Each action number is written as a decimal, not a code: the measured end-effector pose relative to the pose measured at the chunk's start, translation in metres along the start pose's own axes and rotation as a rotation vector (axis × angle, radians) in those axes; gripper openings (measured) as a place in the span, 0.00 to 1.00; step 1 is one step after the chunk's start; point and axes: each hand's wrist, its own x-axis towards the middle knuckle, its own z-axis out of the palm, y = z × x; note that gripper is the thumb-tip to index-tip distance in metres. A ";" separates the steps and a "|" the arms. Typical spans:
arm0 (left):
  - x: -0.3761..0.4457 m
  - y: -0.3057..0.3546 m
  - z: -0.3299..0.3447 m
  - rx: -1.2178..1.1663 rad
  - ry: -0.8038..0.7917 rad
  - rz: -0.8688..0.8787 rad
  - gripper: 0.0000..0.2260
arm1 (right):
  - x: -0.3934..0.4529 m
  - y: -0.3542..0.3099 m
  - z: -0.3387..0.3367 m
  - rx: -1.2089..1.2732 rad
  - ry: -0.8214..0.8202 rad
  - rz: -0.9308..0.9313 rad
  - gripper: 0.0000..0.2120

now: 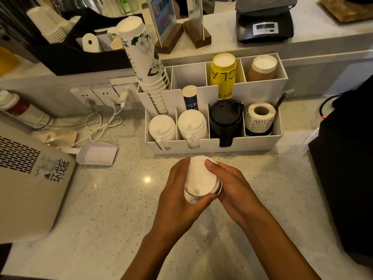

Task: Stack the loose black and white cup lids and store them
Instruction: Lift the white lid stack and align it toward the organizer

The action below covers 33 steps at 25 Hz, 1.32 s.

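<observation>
A short stack of white lids [199, 177] sits between the two hands, just above the speckled counter [113, 209] and in front of the white organizer [260, 141]. The left hand [179, 190] cups the stack's left side, fingers curled along its far edge and thumb hooked under the near rim. The right hand [232, 184] closes on the right side, thumb pressed flat on the top lid and fingers wrapped beneath. How many lids are in the held stack is hard to tell, as the hands cover its edges.

The organizer has two rows of four compartments. In the front row, from the left: one stack of white lids [162, 128], a second stack of white lids [192, 125], one stack of black lids [225, 120], and a roll of printed labels [260, 118]. In the back row, a tall sleeve of flower-printed paper cups [143, 57] leans out of the leftmost compartment, a small blue-and-white cup stack [190, 98] stands in the second, a yellow cup stack [223, 72] in the third and a brown cup stack [263, 67] in the fourth.

A white plastic scoop [96, 153] lies on the counter well to the left of the hands, near a beige machine [30, 188].
</observation>
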 end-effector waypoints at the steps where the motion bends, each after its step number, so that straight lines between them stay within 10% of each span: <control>1: 0.003 -0.002 0.000 -0.023 0.000 -0.029 0.39 | 0.004 0.001 0.000 -0.004 0.015 0.004 0.22; 7: 0.047 -0.005 -0.011 0.011 0.106 -0.016 0.40 | 0.050 0.025 -0.020 -0.211 0.403 0.025 0.19; 15: 0.127 0.000 -0.003 0.115 0.166 -0.024 0.42 | 0.089 0.105 -0.088 -1.453 0.585 -0.046 0.36; 33: 0.195 -0.012 -0.003 0.337 0.151 0.050 0.38 | 0.094 0.113 -0.087 -1.517 0.686 -0.108 0.36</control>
